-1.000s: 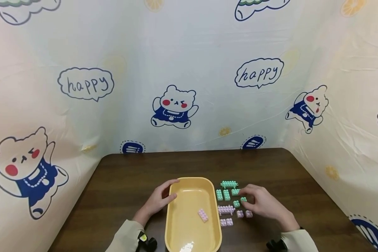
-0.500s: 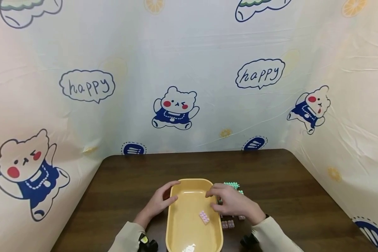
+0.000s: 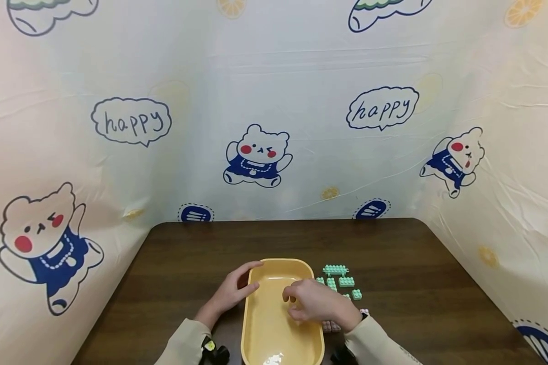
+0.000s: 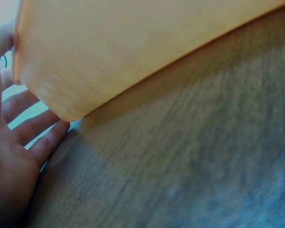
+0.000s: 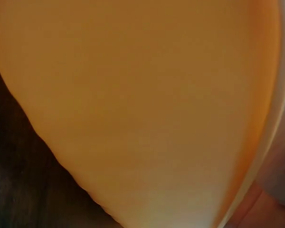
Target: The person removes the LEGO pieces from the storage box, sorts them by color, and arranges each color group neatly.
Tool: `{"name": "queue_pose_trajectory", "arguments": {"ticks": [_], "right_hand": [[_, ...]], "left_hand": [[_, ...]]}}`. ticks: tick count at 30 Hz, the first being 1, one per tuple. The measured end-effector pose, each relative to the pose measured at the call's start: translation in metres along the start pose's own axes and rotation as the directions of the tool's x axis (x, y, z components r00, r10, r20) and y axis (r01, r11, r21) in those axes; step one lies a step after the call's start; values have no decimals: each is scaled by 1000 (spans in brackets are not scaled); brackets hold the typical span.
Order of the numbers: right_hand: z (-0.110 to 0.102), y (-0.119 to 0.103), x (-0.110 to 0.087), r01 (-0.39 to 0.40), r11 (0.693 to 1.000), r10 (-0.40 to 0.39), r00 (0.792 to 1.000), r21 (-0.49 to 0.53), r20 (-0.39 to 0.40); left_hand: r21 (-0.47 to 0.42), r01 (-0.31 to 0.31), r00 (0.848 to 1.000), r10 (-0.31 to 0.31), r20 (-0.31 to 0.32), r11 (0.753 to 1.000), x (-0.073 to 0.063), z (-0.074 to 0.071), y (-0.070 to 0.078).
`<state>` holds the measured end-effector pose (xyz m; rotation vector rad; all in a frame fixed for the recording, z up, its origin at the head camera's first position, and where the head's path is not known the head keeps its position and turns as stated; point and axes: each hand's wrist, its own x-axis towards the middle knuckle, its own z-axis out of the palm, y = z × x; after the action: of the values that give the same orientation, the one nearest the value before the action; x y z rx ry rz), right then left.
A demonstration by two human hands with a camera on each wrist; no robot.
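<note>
A yellow tray (image 3: 274,344) stands on the brown table. My left hand (image 3: 230,289) holds its far left corner; in the left wrist view, the left hand's fingers (image 4: 31,126) lie against the outer wall. My right hand (image 3: 317,304) is over the inside of the tray, fingers bent and apart from the thumb, nothing visible between them. It covers the spot where a pink brick lay. Right of the tray are several green bricks (image 3: 346,282) and some pink bricks (image 3: 331,327), partly hidden by the right hand and wrist.
The dark wooden table (image 3: 201,243) extends behind and to both sides of the tray. A white curtain (image 3: 187,66) printed with bears and "happy" bubbles hangs behind it and at the sides. Only the tray's outer wall (image 5: 133,104) fills most of the right wrist view.
My right hand has moved left from beside the green bricks, across the tray's right rim and over its inside, covering the pink brick there. My left hand has stayed at the tray's corner.
</note>
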<state>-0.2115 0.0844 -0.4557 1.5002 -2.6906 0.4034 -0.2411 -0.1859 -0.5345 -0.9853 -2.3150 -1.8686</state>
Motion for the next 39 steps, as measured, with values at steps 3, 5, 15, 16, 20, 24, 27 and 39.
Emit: {"name": "queue_pose_trajectory", "arguments": {"ticks": [3, 5, 15, 16, 20, 24, 27, 39], "right_hand": [[0, -2, 1, -21, 1000, 21, 1000, -16, 10], [0, -3, 1, -34, 999, 34, 999, -9, 18], [-2, -3, 3, -58, 998, 57, 998, 34, 32], [-2, -2, 3, -61, 998, 60, 998, 34, 34], [-4, -4, 4, -78, 997, 77, 996, 29, 42], [-4, -5, 6, -109, 994, 108, 993, 14, 50], [-4, -7, 7, -131, 991, 131, 990, -2, 57], [3, -11, 8, -166, 979, 176, 981, -117, 87]], "left_hand": [[-7, -6, 1000, 6, 5, 1000, -1, 0, 1], [-13, -10, 1000, 10, 6, 1000, -1, 0, 2], [-16, 12, 1000, -12, 7, 1000, -2, 0, 10], [-15, 19, 1000, -19, 5, 1000, -1, 0, 10], [0, 39, 999, -39, -1, 999, 0, 0, 12], [4, 59, 998, -59, 13, 998, 1, -1, 23], [3, 70, 997, -70, 22, 998, 3, -2, 35], [4, 68, 997, -68, 36, 998, 2, -1, 35]]}}
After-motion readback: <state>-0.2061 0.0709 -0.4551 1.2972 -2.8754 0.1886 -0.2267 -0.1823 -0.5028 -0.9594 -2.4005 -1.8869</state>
